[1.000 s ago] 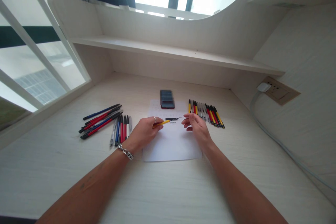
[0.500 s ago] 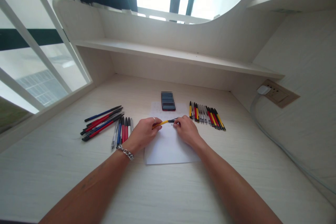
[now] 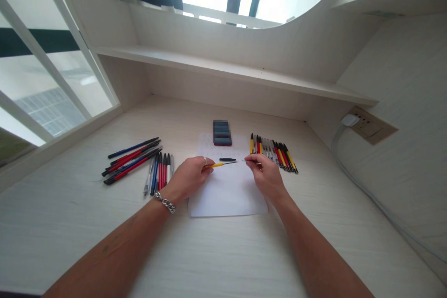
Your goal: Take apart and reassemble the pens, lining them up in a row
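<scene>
My left hand [image 3: 190, 178], with a ring and a chain bracelet, is closed on a yellow pen barrel [image 3: 216, 165] held over a white sheet of paper [image 3: 228, 193]. My right hand [image 3: 266, 177] pinches the end of a thin refill [image 3: 238, 162] that runs out of the barrel's tip. A small black pen part [image 3: 227, 159] lies on the paper just behind the barrel.
A dark phone [image 3: 222, 132] lies at the paper's far edge. A tidy row of yellow, red and clear pens [image 3: 274, 151] lies to the right, a loose pile of blue, red and black pens [image 3: 134, 162] to the left. A wall socket [image 3: 370, 123] with a cable is at right.
My right hand came in to the barrel's tip, gripped there, then moved right, and the thin refill now shows between the barrel and its fingers. The left hand kept its hold.
</scene>
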Action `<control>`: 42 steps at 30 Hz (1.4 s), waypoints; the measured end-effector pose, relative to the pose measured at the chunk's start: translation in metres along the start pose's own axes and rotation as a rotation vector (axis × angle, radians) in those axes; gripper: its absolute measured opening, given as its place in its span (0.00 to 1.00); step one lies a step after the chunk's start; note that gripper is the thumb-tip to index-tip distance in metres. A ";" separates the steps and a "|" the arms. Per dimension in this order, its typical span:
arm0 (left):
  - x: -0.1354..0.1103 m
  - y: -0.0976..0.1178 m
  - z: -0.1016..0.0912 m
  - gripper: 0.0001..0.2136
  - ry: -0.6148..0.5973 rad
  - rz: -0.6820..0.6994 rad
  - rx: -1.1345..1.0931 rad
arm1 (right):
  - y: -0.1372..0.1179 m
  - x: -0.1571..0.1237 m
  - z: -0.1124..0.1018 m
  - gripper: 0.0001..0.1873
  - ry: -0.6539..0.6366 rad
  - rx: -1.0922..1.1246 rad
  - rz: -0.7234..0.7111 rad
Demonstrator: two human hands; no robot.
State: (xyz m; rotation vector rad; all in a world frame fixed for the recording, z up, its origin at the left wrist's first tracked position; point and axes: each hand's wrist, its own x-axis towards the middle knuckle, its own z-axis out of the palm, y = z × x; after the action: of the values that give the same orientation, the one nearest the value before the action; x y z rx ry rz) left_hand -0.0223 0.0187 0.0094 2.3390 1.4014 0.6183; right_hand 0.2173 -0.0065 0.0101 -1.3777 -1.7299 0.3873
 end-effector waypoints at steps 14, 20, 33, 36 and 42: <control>-0.002 0.004 -0.001 0.13 -0.017 0.006 0.035 | -0.004 -0.003 0.003 0.08 -0.035 -0.045 -0.061; -0.002 0.005 -0.001 0.13 -0.020 0.007 0.039 | -0.005 -0.003 0.001 0.08 -0.016 -0.046 -0.069; -0.002 0.004 0.000 0.13 -0.026 0.006 0.036 | -0.004 -0.004 0.004 0.08 -0.041 -0.050 -0.056; -0.002 0.006 -0.001 0.13 -0.028 0.005 0.036 | -0.006 -0.004 0.005 0.08 -0.062 -0.057 -0.068; -0.002 0.005 -0.001 0.13 -0.023 0.000 0.035 | -0.003 -0.003 -0.001 0.08 -0.008 -0.053 -0.053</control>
State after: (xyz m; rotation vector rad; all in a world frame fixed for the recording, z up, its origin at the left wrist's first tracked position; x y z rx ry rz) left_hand -0.0202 0.0148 0.0125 2.3656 1.4126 0.5690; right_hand 0.2162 -0.0102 0.0116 -1.3668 -1.7908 0.3195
